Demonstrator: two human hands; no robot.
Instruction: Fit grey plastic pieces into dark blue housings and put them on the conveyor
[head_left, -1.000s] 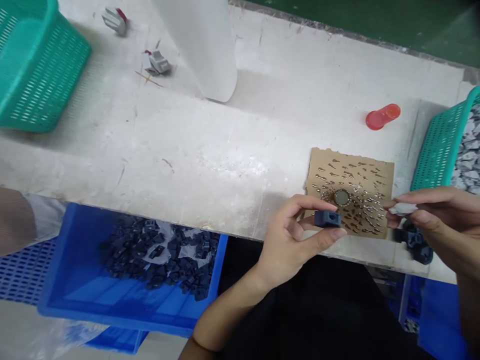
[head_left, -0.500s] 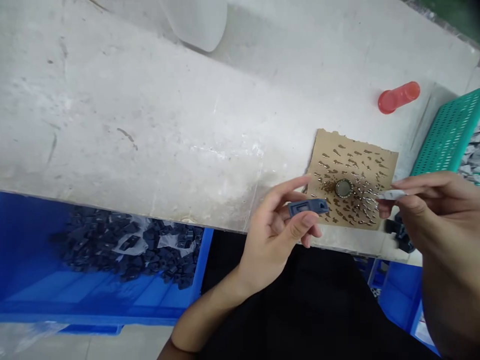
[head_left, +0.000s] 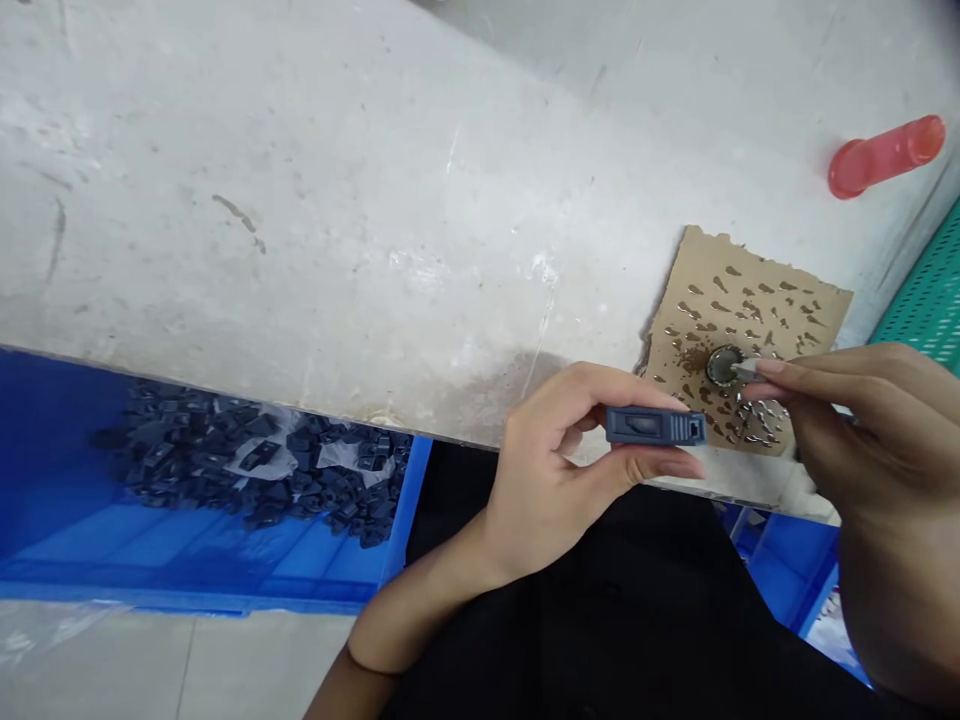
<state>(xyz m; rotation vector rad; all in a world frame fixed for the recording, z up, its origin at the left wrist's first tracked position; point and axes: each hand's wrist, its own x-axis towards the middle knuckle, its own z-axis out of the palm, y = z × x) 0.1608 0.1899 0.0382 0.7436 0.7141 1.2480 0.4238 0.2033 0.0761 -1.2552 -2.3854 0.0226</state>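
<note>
My left hand pinches a small dark blue plastic part between thumb and fingers, just in front of the table edge. My right hand reaches over a piece of brown cardboard strewn with several small metal bits. Its fingertips pinch a small pale grey piece right at a round metal disc in the middle of the cardboard.
A worn white table fills the view. Below its front edge at the left stands a blue bin of dark plastic parts. A red cylinder lies at the far right, next to a green basket. Another blue bin sits low right.
The view has shifted closer and to the left. My left hand turned the dark part flat and level. My right hand moved in over the cardboard to the metal disc.
</note>
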